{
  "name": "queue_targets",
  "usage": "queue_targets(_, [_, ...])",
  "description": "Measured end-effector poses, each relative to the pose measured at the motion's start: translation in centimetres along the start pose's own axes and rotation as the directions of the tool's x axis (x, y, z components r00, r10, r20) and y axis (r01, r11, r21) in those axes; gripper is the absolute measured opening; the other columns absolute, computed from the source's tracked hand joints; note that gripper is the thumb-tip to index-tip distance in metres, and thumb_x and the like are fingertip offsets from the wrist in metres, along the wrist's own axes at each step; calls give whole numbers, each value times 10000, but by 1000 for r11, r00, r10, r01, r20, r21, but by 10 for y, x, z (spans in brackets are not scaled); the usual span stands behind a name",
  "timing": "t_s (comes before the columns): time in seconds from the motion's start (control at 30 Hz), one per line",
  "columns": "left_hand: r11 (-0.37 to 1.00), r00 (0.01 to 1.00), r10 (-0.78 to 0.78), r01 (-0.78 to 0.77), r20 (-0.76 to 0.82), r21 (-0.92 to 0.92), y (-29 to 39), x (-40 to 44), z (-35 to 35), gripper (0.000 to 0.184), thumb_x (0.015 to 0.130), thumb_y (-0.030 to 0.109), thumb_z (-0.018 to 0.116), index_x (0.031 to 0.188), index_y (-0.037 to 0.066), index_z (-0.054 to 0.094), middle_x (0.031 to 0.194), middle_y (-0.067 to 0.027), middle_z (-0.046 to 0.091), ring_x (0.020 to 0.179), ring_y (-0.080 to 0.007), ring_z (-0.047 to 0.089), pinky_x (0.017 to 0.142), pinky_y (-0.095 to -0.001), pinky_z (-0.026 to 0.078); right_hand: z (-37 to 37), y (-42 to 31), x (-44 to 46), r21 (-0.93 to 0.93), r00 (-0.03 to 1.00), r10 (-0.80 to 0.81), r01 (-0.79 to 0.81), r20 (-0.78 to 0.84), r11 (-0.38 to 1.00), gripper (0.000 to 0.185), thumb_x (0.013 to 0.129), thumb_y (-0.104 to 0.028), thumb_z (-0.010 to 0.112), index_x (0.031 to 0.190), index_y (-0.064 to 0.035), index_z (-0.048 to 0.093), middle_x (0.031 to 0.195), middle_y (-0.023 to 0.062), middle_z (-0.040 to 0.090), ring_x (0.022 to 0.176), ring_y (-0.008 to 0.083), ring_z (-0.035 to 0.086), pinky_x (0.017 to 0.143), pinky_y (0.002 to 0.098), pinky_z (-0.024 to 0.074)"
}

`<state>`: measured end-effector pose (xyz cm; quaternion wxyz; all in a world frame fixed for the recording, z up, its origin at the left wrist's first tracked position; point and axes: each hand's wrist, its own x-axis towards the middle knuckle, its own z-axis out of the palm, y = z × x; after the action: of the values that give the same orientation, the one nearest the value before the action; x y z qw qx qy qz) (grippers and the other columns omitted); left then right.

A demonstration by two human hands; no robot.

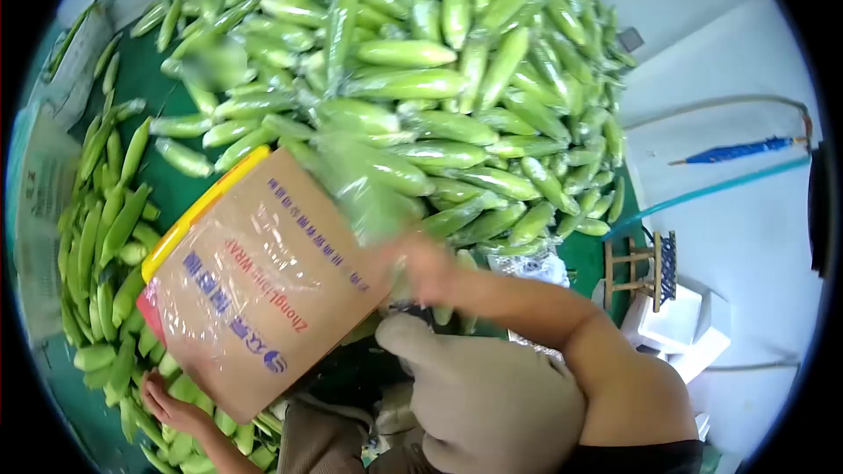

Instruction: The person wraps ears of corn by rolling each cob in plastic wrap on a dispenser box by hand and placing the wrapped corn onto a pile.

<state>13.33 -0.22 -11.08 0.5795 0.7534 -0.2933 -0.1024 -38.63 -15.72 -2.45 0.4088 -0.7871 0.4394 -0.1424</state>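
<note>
A brown cardboard box with printed lettering and shiny film on top stands tilted in front of me. My left hand is at its lower left corner, fingers apart, over loose unwrapped green vegetables. Smeared by motion, my right hand is beside the box's right edge. A blurred green vegetable in clear film lies just beyond that hand; whether the fingers touch it is unclear. Behind the box is a large heap of film-wrapped green vegetables.
A yellow edge runs along the box's far left side. At the far left is a pale green plastic crate. To the right are a small wooden stool, white foam boxes, a blue umbrella and a teal hose.
</note>
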Motion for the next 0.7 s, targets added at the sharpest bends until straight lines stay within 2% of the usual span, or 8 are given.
queue_targets(0.03, [981,1000,15,-16,6,192,-41,22,-31,335,1041,141,464,1295,-19,612,1252,-174,668,1107,-245,640,1013,-359,501,-43,3,-3,-415,977,150,-200,-150,887,129,920,-91,643,1027,-58,708,892,66,675,871,201,646,749,362,529])
queue_targets(0.07, [842,961,62,-194,268,503,-53,14,-39,411,951,100,510,1343,-3,578,1291,-183,641,1182,-289,594,1063,-410,456,-67,52,-25,298,748,171,38,-642,954,142,1001,-196,592,1034,-64,631,861,39,634,737,177,627,677,344,531])
queue_targets(0.13, [229,668,142,-740,731,632,-72,-5,-58,675,772,17,602,1440,31,510,1368,-202,586,1332,-377,503,1163,-513,367,-184,243,-46,-78,637,125,-280,-760,957,114,1035,-106,483,1056,-113,595,849,41,626,666,140,533,594,310,487])
queue_targets(0.2, [334,767,99,-626,634,704,-48,-17,-59,643,791,-36,549,1427,65,533,1356,-176,581,1329,-375,495,1143,-536,360,-240,225,-14,568,347,486,192,-802,801,164,1046,-126,484,1189,-89,556,984,61,621,825,163,552,732,321,473])
queue_targets(0.27, [211,858,9,-503,513,838,-32,-6,-70,651,784,-41,592,1409,140,571,1344,-121,595,1260,-334,544,1034,-472,438,-231,174,22,611,274,547,399,-791,683,278,1057,-146,485,1321,-64,516,1120,81,617,984,187,572,870,332,460])
queue_targets(0.43, [333,875,-257,-319,411,887,-1,17,-75,575,687,47,723,1257,108,670,1277,-124,613,1204,-365,559,992,-477,489,-58,65,50,379,933,104,36,-344,925,555,939,-134,682,1454,-53,490,1200,79,616,1077,201,603,935,335,492])
queue_targets(0.6, [826,911,376,-412,166,386,19,-11,-54,716,580,-71,684,1289,10,623,1188,-185,639,1119,-390,595,1035,-477,475,-8,-8,66,-418,966,-178,243,189,875,760,807,-190,812,1502,-225,508,1168,115,592,1166,339,548,1014,451,419])
queue_targets(0.7, [650,754,484,-650,444,395,138,-15,39,725,591,-45,746,1297,94,653,1168,-131,650,1106,-350,600,981,-448,494,2,-12,82,-472,948,-167,281,270,836,679,849,-254,780,1484,-305,545,1036,56,589,1065,286,554,915,434,396])
